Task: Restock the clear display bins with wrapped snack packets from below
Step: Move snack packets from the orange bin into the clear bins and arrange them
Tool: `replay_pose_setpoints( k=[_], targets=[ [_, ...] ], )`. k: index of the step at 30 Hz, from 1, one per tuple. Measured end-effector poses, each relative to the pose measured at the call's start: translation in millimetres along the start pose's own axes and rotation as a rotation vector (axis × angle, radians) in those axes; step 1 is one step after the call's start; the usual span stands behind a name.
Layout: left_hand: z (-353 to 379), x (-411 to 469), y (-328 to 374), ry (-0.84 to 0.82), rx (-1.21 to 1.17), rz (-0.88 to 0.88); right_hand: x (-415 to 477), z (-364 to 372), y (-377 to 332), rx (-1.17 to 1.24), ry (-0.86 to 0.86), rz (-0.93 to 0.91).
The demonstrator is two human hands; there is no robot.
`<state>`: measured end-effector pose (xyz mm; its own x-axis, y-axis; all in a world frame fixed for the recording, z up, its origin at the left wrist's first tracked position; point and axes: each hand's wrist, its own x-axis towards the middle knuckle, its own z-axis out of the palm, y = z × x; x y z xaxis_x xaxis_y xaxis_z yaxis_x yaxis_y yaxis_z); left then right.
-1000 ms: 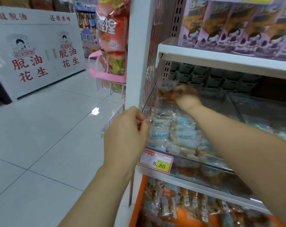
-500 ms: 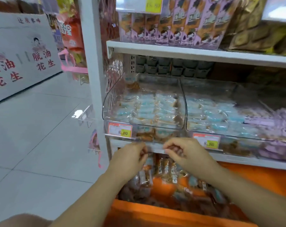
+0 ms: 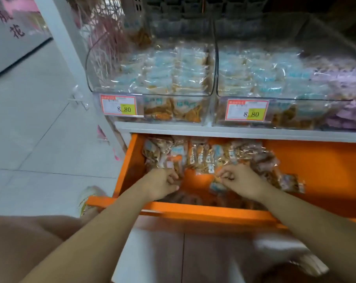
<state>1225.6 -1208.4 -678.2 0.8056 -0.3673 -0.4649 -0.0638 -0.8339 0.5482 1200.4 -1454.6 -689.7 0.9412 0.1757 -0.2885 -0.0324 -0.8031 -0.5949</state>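
Two clear display bins sit on the shelf, the left bin point(image 3: 152, 94) and the right bin point(image 3: 285, 98), both holding blue-labelled wrapped snack packets point(image 3: 173, 74). Under the shelf an orange drawer point(image 3: 315, 160) stands pulled out with a heap of wrapped snack packets point(image 3: 201, 158) inside. Both my hands are down in the drawer. My left hand point(image 3: 162, 184) has its fingers curled at the lower edge of the heap; what it holds is hidden. My right hand point(image 3: 240, 180) pinches a packet with a blue label point(image 3: 215, 186).
Red and yellow price tags point(image 3: 120, 105) point(image 3: 247, 110) marked 8.80 hang on the bin fronts. Purple packets point(image 3: 342, 82) fill the right end. The grey shelf edge point(image 3: 234, 132) overhangs the drawer. A white upright point(image 3: 71, 58) and tiled floor point(image 3: 30, 129) lie left; my knee point(image 3: 20, 242) is low left.
My hands left the left bin, dropped past the shelf edge and now reach into the orange drawer. My view tilted downward and came closer to the drawer.
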Motion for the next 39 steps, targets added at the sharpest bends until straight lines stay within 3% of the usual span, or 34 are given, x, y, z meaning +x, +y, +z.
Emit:
replay_pose_setpoints(
  k=[3,5,8,13,18,23,27,31,34,39],
  targets=[
    [5.4,-3.5,2.1,0.02,-0.019,0.029,-5.7,3.2,-5.3,0.037,-0.082,0.001],
    [3.4,-1.7,7.2,0.134,-0.042,0.068,-6.3,2.9,-7.7,0.058,-0.114,0.007],
    [0.4,12.1,14.2,0.221,-0.067,0.074,2.6,0.4,-2.9,0.088,-0.067,0.031],
    [13.8,59.2,23.2,0.11,0.012,0.02,32.1,-0.7,21.0,0.036,-0.113,0.135],
    [35.0,110.8,26.1,-0.017,0.255,-0.037,63.3,0.8,59.5,-0.042,-0.158,0.258],
    [57.3,148.8,18.8,-0.034,0.187,-0.007,76.1,15.4,99.9,-0.024,-0.221,0.393],
    [73.0,168.9,21.7,-0.024,0.139,0.015,90.6,12.0,106.3,-0.222,-0.152,0.324],
    [89.0,185.6,15.4,-0.059,0.077,0.046,99.0,16.9,112.4,-0.13,-0.121,0.356],
    [96.9,184.4,13.5,-0.099,0.152,0.066,96.9,27.9,117.9,-0.204,-0.23,0.371],
    [114.1,166.0,9.1,-0.184,0.273,0.196,85.9,25.8,123.2,-0.082,-0.298,0.301]
  ],
)
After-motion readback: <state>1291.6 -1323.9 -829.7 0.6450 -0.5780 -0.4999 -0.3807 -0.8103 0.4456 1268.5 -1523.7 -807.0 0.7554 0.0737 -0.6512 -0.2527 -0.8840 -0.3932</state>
